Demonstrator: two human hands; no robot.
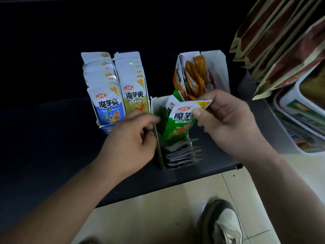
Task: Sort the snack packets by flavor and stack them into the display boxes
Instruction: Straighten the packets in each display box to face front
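My right hand (232, 120) pinches the green packet (179, 125) by its top edge, so its bottom can drop into the green display box (160, 159) just below my fingers. My left hand (130, 138) grips that box's side wall to steady it. The blue packets (107, 106) stand filed beyond my left knuckles.

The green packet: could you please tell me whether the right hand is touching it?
Touching. The head view shows the right hand pinching the green packet by its top edge, thumb in front.
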